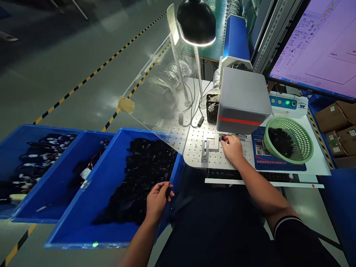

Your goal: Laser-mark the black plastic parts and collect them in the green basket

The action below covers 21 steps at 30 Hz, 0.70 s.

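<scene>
My right hand [233,149] is closed on a small black part [222,137] at the metal fixture on the perforated plate [191,148], just below the grey head [244,100] of the machine. Over the right wall of the nearest blue bin [69,230], my left hand [158,198] pinches another small black part [168,191], mostly hidden by the fingers. A heap of black parts [139,178] fills much of that bin. To the right of my right hand, a green basket [303,148] holds several more black pieces [279,142].
A lit lamp [197,22] on a flexible neck stands behind the plate. A clear sheet [155,100] slants over its left side. A monitor [319,44] hangs at upper right above a control box [289,103]. More blue bins [16,133] stand left; cardboard boxes [333,118] sit right.
</scene>
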Motion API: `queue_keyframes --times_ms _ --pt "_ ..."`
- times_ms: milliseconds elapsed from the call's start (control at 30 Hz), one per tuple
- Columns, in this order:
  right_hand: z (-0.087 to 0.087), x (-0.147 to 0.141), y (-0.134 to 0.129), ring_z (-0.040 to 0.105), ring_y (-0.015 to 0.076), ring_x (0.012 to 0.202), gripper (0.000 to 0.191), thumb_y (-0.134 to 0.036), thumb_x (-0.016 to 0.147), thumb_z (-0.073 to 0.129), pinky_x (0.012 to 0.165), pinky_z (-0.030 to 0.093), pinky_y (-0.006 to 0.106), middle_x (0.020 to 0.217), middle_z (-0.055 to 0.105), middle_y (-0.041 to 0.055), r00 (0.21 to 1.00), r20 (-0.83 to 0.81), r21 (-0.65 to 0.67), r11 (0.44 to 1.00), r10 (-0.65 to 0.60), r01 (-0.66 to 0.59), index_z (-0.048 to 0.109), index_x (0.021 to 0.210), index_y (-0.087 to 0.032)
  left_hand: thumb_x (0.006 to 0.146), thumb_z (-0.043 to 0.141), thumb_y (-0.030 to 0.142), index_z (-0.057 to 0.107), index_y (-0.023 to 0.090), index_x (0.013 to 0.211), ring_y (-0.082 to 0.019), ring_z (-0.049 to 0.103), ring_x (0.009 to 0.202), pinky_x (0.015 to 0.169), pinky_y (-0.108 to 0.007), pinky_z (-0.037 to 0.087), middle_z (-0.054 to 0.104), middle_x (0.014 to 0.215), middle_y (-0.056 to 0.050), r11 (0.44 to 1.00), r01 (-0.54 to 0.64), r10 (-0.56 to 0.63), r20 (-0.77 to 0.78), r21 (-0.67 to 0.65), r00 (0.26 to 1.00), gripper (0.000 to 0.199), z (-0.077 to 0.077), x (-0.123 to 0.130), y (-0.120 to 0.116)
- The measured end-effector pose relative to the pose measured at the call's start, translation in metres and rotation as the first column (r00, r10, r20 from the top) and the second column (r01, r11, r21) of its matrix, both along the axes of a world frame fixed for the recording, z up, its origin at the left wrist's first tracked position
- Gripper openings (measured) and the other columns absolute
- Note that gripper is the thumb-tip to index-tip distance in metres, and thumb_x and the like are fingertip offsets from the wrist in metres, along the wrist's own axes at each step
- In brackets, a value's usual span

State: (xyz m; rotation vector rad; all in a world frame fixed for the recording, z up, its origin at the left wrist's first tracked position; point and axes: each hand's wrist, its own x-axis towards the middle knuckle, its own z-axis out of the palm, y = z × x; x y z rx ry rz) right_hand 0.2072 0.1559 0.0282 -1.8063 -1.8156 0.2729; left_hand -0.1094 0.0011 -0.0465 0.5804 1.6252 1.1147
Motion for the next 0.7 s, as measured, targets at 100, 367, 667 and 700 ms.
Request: queue_keyframes --times_ms 100,367,667,700 --pt "0.0003 -0.0003 0.0003 0.057 0.0249 0.092 0.016 -0.031 0.089 0.060 0.082 0.045 0.037 0.092 0.065 0.0079 1.000 0.006 -0.008 1.000 0.003 -0.003 0.068 0.094 -0.018 0.075 0.071 0.047 0.062 0.017 0.087 -0.013 0.056 0.049 0.041 -0.023 0.038 0.066 0.070 -0.002 1.000 0.000 0.000 -0.004 -0.015 1.000 0.034 0.0011 0.0000 0.0006" --pt "-0.0014 -0.0015 -0.0004 0.055 0.0246 0.092 0.016 -0.032 0.089 0.059 0.083 0.044 0.037 0.091 0.063 0.0077 1.000 0.014 -0.002 1.000 -0.008 0.008 0.068 0.095 -0.019 0.075 0.070 0.046 0.062 0.017 0.085 -0.013 0.056 0.049 0.041 -0.022 0.037 0.065 0.067 -0.001 1.000 0.012 -0.012 -0.010 -0.007 1.000 0.031 0.0043 0.0008 0.0000" --pt "-0.0006 -0.0045 -0.0016 0.054 0.0252 0.090 0.018 -0.034 0.089 0.060 0.079 0.044 0.036 0.090 0.062 0.0082 0.998 0.045 -0.011 0.999 -0.033 0.033 0.067 0.093 -0.018 0.075 0.070 0.047 0.062 0.018 0.084 -0.012 0.055 0.048 0.041 -0.021 0.038 0.065 0.065 -0.001 1.000 0.016 -0.017 -0.024 -0.016 1.000 0.031 0.0052 0.0013 0.0004" --pt "-0.0006 -0.0047 -0.0015 0.054 0.0252 0.090 0.018 -0.033 0.089 0.060 0.079 0.043 0.036 0.090 0.062 0.0084 0.998 0.048 -0.010 0.999 -0.032 0.033 0.067 0.093 -0.018 0.075 0.070 0.047 0.062 0.018 0.084 -0.012 0.056 0.048 0.041 -0.021 0.038 0.065 0.065 -0.001 1.000 0.016 -0.017 -0.021 -0.014 1.000 0.032 0.0051 0.0014 0.0002"
